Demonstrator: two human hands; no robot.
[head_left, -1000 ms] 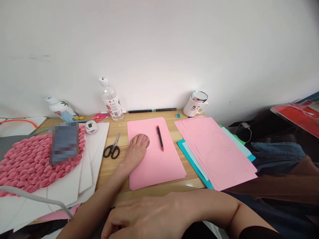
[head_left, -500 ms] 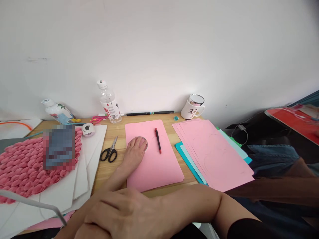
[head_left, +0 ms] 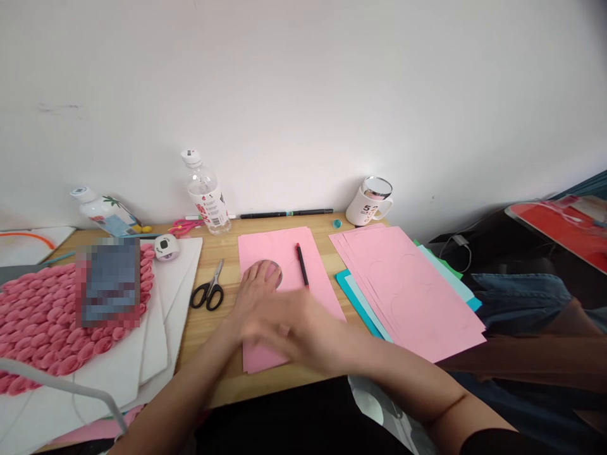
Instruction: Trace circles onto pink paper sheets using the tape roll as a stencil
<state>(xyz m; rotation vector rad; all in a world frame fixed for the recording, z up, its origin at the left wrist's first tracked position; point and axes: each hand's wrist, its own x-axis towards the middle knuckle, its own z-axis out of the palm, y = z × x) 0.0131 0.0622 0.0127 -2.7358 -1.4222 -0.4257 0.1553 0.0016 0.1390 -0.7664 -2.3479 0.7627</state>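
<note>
My left hand (head_left: 258, 285) lies with its fingers stretched out over a thin-rimmed round disc (head_left: 279, 277), partly hidden beneath them. The disc rests on a stack of pink paper (head_left: 327, 297). My right hand (head_left: 296, 325), blurred by motion, crosses over my left wrist; its fingers look loosely apart, and nothing shows in them. Just beyond it, a black pen with red ends (head_left: 302, 264) lies on the paper, its lower tip close behind my right hand. Black-handled scissors (head_left: 208, 292) lie left of the stack.
More pink sheets (head_left: 417, 291) with faint circles lie at right over blue and green paper. A white mug (head_left: 367, 205), bottle (head_left: 208, 199) and black marker (head_left: 265, 215) stand or lie along the wall. Pink petal-like craft work (head_left: 42, 316) covers white boards (head_left: 184, 278) at left.
My right hand has moved from low in front, near my left forearm, forward and right to above the near part of the pink stack. My left hand stays on the disc.
</note>
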